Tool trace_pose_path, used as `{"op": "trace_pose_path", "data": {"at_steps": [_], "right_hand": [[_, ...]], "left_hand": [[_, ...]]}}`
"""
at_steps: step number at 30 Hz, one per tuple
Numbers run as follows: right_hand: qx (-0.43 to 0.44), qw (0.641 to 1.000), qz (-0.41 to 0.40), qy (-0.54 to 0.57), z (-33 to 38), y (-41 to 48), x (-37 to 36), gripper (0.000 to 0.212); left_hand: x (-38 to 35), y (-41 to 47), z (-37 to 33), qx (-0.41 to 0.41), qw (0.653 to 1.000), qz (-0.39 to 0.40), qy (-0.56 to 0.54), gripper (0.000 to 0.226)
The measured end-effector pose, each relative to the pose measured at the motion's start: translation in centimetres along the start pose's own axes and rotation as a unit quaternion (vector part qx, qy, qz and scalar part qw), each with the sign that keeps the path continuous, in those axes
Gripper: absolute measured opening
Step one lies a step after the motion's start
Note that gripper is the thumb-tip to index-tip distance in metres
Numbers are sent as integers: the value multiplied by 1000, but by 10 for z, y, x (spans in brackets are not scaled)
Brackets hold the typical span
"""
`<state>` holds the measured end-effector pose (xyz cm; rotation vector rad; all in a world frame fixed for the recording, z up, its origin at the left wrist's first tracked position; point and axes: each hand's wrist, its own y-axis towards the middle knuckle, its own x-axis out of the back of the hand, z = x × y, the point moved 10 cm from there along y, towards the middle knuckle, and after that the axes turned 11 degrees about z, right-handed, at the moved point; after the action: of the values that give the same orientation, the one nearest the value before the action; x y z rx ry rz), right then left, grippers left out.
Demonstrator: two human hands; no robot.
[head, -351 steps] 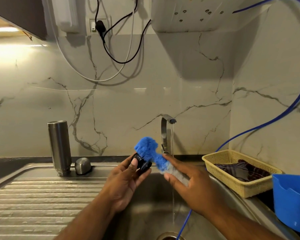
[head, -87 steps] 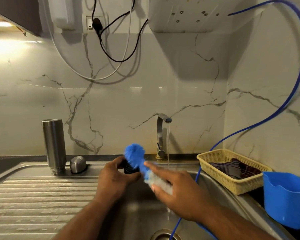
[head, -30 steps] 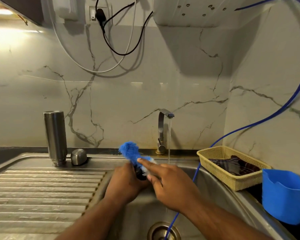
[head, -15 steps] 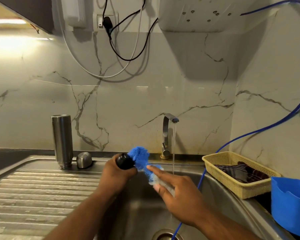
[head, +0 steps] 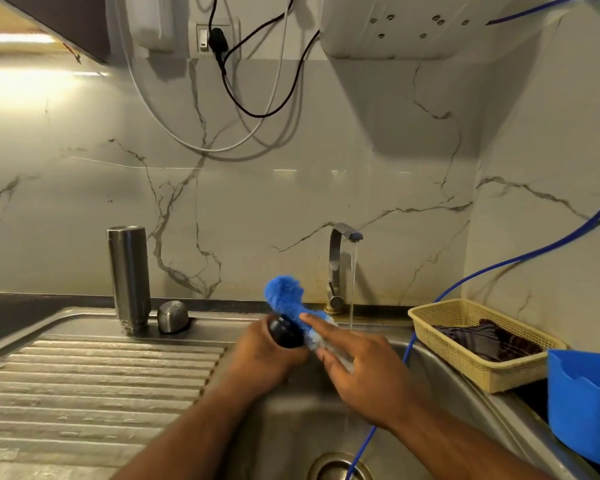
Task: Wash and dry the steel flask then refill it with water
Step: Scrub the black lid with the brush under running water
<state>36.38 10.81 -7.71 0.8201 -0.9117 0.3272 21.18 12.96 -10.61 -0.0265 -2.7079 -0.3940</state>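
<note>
The steel flask (head: 129, 278) stands mouth-down on the ribbed drainboard (head: 84, 375), at 10 o'clock from the hands. A rounded steel cap (head: 172, 317) lies just beside it at 3 o'clock. Over the sink (head: 440, 372), the left hand (head: 260, 358) grips a black lid (head: 285, 334). The right hand (head: 364, 375) holds a blue brush (head: 284, 294), index finger straight along its handle, bristles touching the lid. The tap (head: 336, 265) at 12 o'clock runs water. A yellow basket (head: 465, 368) sits at 3 o'clock.
</note>
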Motion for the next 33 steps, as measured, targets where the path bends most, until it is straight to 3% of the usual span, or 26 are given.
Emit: {"op": "trace_pose_path", "data": {"at_steps": [2, 6, 10, 13, 16, 19, 22, 25, 28, 31, 33], "right_hand": [[-1, 1000, 9, 9, 0, -2, -1, 62], [17, 998, 65, 7, 11, -7, -8, 62], [-24, 999, 5, 36, -11, 1, 3, 58], [-45, 996, 29, 66, -20, -6, -5, 58], [-11, 998, 32, 61, -3, -9, -9, 61], [31, 999, 21, 24, 16, 0, -8, 61], [-6, 1000, -3, 16, 0, 5, -2, 58], [-52, 998, 36, 28, -17, -5, -11, 59], [-10, 998, 30, 53, 0, -11, -9, 62], [41, 999, 27, 4, 28, -1, -11, 65], [16, 1000, 6, -7, 19, 6, -9, 62]], "left_hand": [[-10, 0, -7, -30, 999, 19, 23, 33], [24, 4, 8, -3, 999, -40, -2, 18], [-9, 2, -3, -28, 996, 41, 77, 43], [7, 3, 3, 19, 999, -39, 26, 31], [31, 0, 15, 57, 992, -109, -33, 17], [14, -2, 2, 25, 998, -47, 14, 11], [-8, -2, -10, -15, 998, 9, 67, 23], [22, 3, 3, 24, 996, -88, 11, 23], [46, -1, 8, 26, 989, -143, 0, 13], [23, -3, 4, -4, 997, -65, 41, 13], [5, 0, -1, -27, 997, -27, 69, 20]]}}
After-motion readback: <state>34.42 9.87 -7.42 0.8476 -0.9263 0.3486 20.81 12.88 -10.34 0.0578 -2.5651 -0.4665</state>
